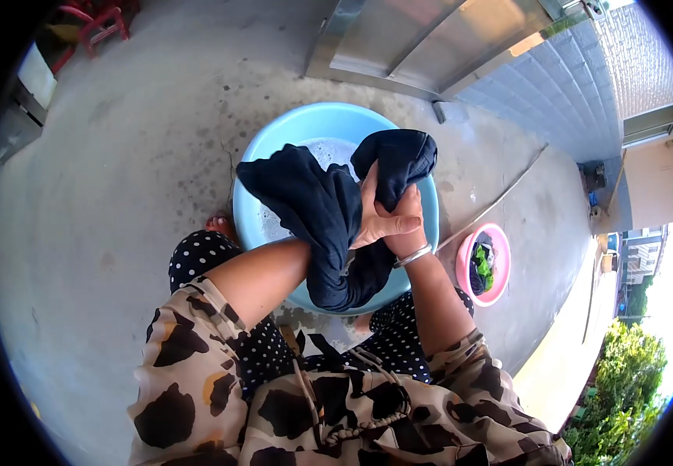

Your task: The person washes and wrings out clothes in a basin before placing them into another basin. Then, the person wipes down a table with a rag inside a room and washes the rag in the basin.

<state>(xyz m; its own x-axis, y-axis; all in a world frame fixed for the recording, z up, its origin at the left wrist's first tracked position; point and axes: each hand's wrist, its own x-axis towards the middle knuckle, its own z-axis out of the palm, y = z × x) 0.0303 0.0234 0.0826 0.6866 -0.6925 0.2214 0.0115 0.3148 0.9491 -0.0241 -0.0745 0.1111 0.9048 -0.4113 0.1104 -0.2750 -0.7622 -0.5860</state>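
Both grips [373,221] seemingly clasp dark cloth [305,194] above a blue basin [313,120].

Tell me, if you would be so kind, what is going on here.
A person's left hand and right hand, close together, hold a bunched dark cloth above a blue basin with sudsy water in it. Part of the cloth drapes over the left wrist. To the right, a pink basin on the floor holds dark and green items.
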